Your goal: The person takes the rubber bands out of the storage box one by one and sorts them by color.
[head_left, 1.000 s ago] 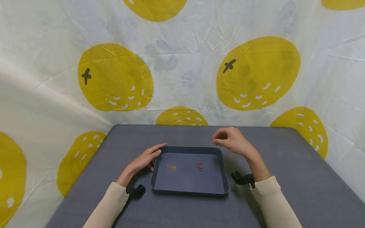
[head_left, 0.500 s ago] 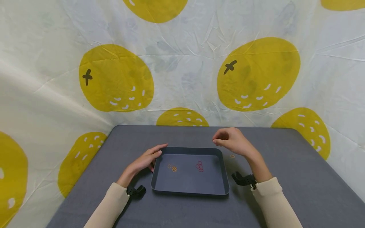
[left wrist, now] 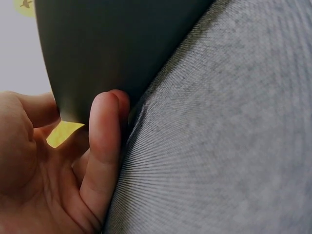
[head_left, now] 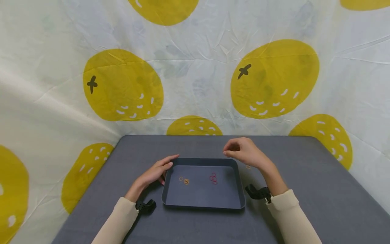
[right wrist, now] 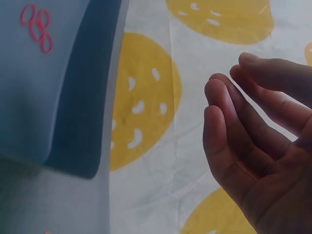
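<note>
A dark grey rectangular tray (head_left: pixel 201 203) lies on the table in the head view. My left hand (head_left: pixel 153 173) grips its far left corner; in the left wrist view, the fingers (left wrist: pixel 105 131) press against the outer wall. Small orange rubber bands (head_left: pixel 186 182) lie in the tray's left half. Several red rubber bands (head_left: pixel 214 178) are grouped in its right half, visible also in the right wrist view. My right hand (head_left: pixel 245 151) hovers by the tray's far right corner, fingers loosely bent, holding nothing visible. Beside the tray, below this hand, an orange rubber band (head_left: pixel 248 167) lies on the table.
The grey cloth-covered table (head_left: pixel 201 225) extends around the tray on all sides. Behind and to the left hangs a white curtain (head_left: pixel 198 81) printed with yellow fruit. Black camera mounts (head_left: pixel 258 192) are strapped to both wrists.
My right hand has shifted slightly left towards the tray. The left hand, tray and rubber bands keep their places; the head view has tilted a little.
</note>
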The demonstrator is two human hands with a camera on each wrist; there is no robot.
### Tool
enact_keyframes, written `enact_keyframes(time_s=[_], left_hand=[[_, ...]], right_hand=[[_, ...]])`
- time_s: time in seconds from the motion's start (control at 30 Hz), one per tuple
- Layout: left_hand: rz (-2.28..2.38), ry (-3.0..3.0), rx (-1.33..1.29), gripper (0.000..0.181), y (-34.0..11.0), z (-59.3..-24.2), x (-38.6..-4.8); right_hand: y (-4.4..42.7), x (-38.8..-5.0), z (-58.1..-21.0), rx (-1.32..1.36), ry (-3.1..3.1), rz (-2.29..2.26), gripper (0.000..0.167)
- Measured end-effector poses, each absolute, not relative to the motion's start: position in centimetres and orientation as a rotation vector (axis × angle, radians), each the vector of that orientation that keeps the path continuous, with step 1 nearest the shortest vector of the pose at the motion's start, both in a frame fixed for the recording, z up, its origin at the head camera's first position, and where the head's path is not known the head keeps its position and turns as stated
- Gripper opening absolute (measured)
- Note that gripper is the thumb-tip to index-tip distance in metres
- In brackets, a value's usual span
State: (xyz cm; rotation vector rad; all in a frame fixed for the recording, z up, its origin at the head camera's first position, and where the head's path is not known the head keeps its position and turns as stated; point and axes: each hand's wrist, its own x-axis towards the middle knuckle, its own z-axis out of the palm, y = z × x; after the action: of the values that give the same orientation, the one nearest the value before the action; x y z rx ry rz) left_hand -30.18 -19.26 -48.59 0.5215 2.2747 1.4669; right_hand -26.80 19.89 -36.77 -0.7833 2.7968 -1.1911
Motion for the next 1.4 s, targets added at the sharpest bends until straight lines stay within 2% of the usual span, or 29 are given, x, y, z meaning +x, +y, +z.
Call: enact_keyframes(time_s=[0.8, 1.4], left_hand=[[1.488, 2.277, 0.509, 0.048, -19.3, -48.6, -30.2], [1.47, 2.278, 0.54, 0.049, -19.1, -48.7, -30.2]], right_hand=[[14.5, -27.8, -35.5, -0.958, 2.67, -1.29, 0.009], [14.5, -28.6, -36.9, -0.913, 2.649, -1.22, 0.01]])
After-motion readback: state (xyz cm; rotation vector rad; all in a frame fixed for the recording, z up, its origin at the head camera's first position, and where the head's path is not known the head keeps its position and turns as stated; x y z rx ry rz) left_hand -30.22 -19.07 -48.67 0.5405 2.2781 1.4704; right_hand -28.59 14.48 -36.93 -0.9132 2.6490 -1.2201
